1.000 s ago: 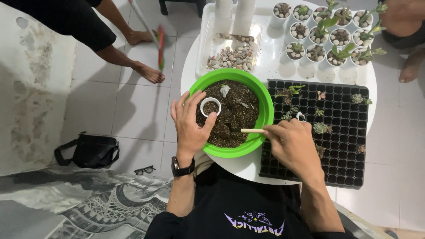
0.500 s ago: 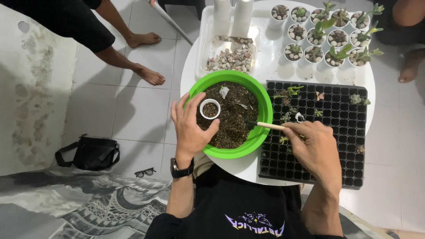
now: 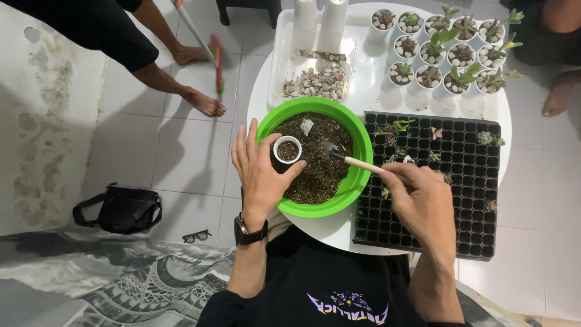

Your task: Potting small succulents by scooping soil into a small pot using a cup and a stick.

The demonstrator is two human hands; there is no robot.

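Head view: my left hand [image 3: 261, 177] grips small white pot [image 3: 287, 149] over soil in green bowl [image 3: 358, 171], near table's front edge. My right hand [image 3: 420, 203] clasps wooden-handled trowel [image 3: 341, 158], blade above soil, hand over black seedling tray [image 3: 478, 230].

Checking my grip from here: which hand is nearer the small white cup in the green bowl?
Left. The left hand holds the small white cup; the right hand is beyond the green bowl rim, holding a small scoop.

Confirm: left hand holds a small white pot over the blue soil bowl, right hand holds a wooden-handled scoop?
Not quite. The head view shows the soil bowl is green, not blue. The rest stands: left hand holds the small white pot, right hand the wooden-handled scoop.
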